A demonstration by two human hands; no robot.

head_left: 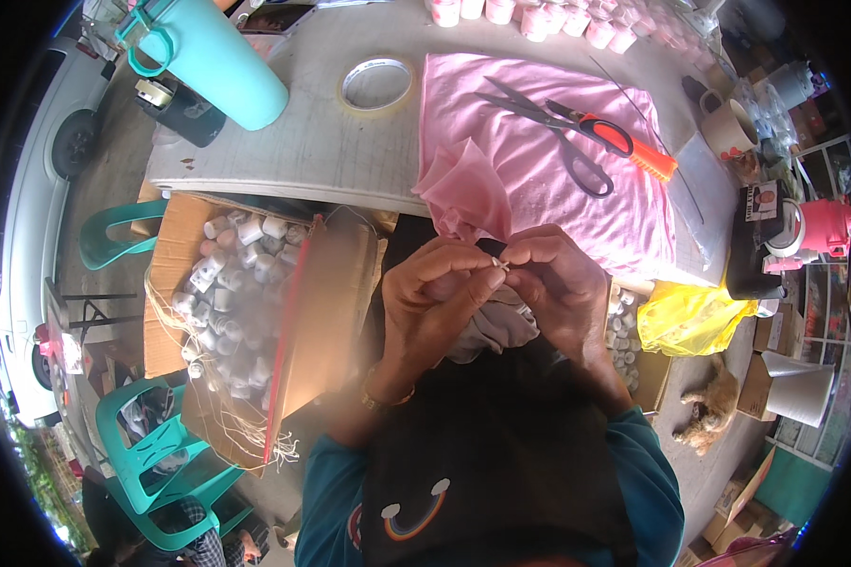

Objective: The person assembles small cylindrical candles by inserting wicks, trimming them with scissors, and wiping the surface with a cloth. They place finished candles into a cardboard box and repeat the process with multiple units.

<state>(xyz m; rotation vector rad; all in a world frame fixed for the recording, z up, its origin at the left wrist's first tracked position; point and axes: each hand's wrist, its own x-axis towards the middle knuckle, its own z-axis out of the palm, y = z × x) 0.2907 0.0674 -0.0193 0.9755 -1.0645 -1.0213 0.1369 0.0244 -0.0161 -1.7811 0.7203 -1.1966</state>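
Observation:
My left hand (440,295) and my right hand (564,298) meet just off the table's near edge, fingertips almost touching. Both pinch a small white strand (499,264), its ends barely showing between thumbs and forefingers. A greyish cloth (501,326) lies beneath them, against my dark apron. Just beyond my fingers, a bunched corner of pink cloth (468,189) droops over the table edge. On the flat part of that cloth rest open black-handled scissors (558,132) and an orange cutter (648,157).
A cardboard box (168,283) of white spools, loose strings hanging from it, stands left of me. The table (293,170) carries a tape roll (376,85), a turquoise tumbler (219,66) and pink-white pieces. A yellow bag (695,317) and a dog (712,406) are at right; green chairs (151,444) left.

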